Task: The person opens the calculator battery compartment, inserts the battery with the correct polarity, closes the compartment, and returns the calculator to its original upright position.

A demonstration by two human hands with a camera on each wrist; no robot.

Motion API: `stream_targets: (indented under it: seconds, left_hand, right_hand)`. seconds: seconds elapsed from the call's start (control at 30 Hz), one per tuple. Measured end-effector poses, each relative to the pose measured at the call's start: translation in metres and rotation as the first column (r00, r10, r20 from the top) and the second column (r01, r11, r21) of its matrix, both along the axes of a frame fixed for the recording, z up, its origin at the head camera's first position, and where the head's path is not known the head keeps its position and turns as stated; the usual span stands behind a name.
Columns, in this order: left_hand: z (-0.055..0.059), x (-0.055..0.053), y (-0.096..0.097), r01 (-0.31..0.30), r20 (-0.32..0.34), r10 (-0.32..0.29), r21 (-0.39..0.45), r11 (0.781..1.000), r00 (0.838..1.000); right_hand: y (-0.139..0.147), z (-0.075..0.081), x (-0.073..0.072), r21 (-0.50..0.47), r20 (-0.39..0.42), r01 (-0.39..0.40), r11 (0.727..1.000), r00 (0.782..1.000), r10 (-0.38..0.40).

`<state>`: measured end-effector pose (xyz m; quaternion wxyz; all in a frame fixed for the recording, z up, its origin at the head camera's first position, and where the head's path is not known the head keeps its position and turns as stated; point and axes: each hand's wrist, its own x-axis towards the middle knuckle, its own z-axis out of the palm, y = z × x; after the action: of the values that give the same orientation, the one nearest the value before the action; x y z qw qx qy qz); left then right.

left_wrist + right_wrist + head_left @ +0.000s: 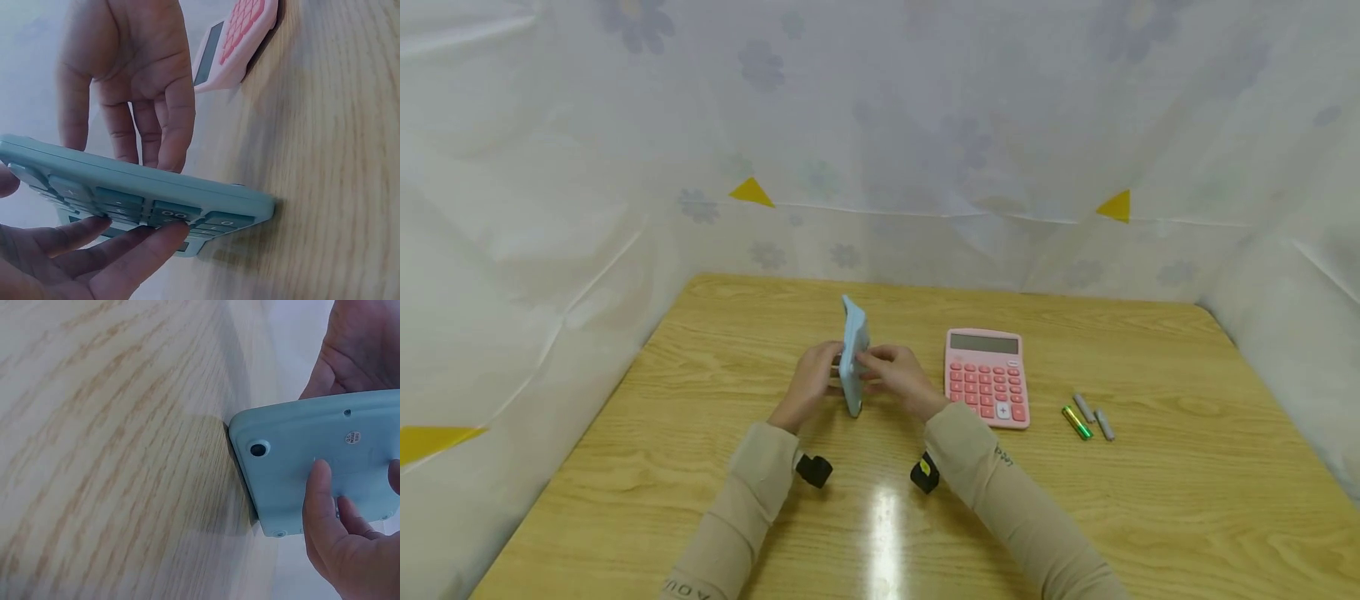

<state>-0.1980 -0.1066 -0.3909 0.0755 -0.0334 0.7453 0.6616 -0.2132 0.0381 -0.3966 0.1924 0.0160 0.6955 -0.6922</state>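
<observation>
A light blue calculator (853,354) stands on edge on the table, its lower edge touching the wood. My left hand (815,375) supports it from the key side, with fingers on the keys (178,211) and the thumb near the edge in the left wrist view. On the other side, the fingertips of my right hand (898,373) touch the plain back, which has a round dark foot (258,450) and a small white sticker (353,437). Part of the back is hidden behind the right fingers.
A pink calculator (985,379) lies face up to the right of my hands. Farther right are a green battery (1077,422) and two grey batteries (1084,407). White flowered sheeting (880,125) surrounds the wooden table (625,467) at the back and sides.
</observation>
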Motion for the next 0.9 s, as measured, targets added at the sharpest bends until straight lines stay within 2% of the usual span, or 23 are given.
stream_targets:
  seconds: [0.13, 0.43, 0.63, 0.9]
  left_hand:
    - [0.001, 0.0004, -0.0017, 0.025, -0.001, -0.025, -0.016, 1.0, 1.0]
    - [0.0011, -0.0006, -0.0031, 0.027, 0.012, -0.027, -0.012, 1.0, 1.0]
    - [0.0019, -0.0004, -0.0045, 0.023, 0.008, -0.022, -0.019, 1.0, 1.0]
    - [0.0004, -0.0005, -0.0092, 0.036, 0.002, -0.036, 0.005, 0.999, 0.999]
  right_hand:
    - [-0.0001, -0.0008, 0.0003, 0.009, -0.007, -0.013, 1.0, 1.0, 0.013]
    - [-0.0002, -0.0034, -0.0007, 0.081, 0.032, -0.03, 0.996, 0.999, 0.028]
    - [0.0015, -0.0064, -0.0024, 0.149, 0.051, -0.073, 0.986, 0.996, 0.067]
    - [0.0038, -0.0069, -0.0022, 0.149, 0.099, -0.099, 0.984, 0.992, 0.085]
